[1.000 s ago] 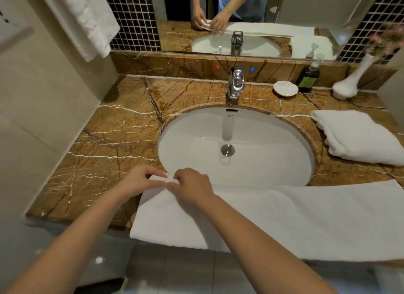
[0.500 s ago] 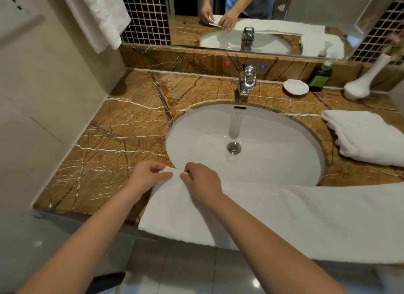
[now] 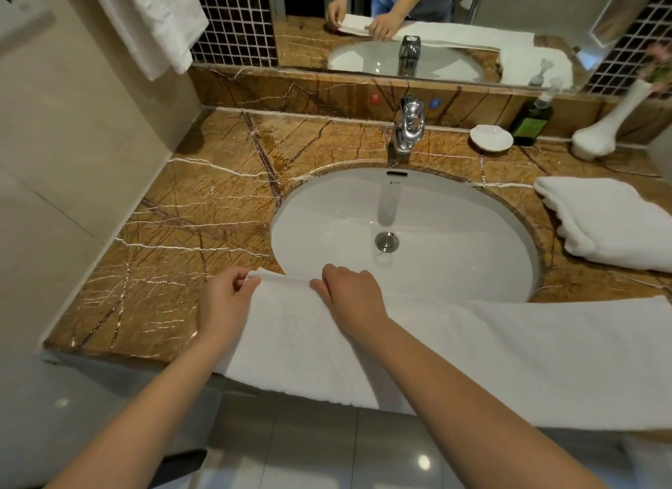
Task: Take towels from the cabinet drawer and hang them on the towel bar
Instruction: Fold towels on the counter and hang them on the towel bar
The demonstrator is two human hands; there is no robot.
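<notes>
A long white towel (image 3: pixel 472 354) lies spread along the front edge of the brown marble counter (image 3: pixel 174 234), partly over the sink's front rim. My left hand (image 3: pixel 223 303) pinches its far left corner. My right hand (image 3: pixel 351 292) grips the same far edge a little to the right. Between the two hands the edge is lifted slightly. A second white towel (image 3: pixel 607 223) lies folded on the counter at the right. Another white towel (image 3: pixel 160 19) hangs on the wall at the upper left; its bar is hidden.
A white oval sink (image 3: pixel 403 234) with a chrome tap (image 3: pixel 409 125) fills the counter's middle. A soap dish (image 3: pixel 491 138), a dark pump bottle (image 3: pixel 532 117) and a white vase (image 3: pixel 603 128) stand at the back right. A mirror (image 3: pixel 436 23) rises behind them. Beige wall on the left.
My hands have moved apart along the towel's far edge, the left one to the corner. The camera has come closer to the counter.
</notes>
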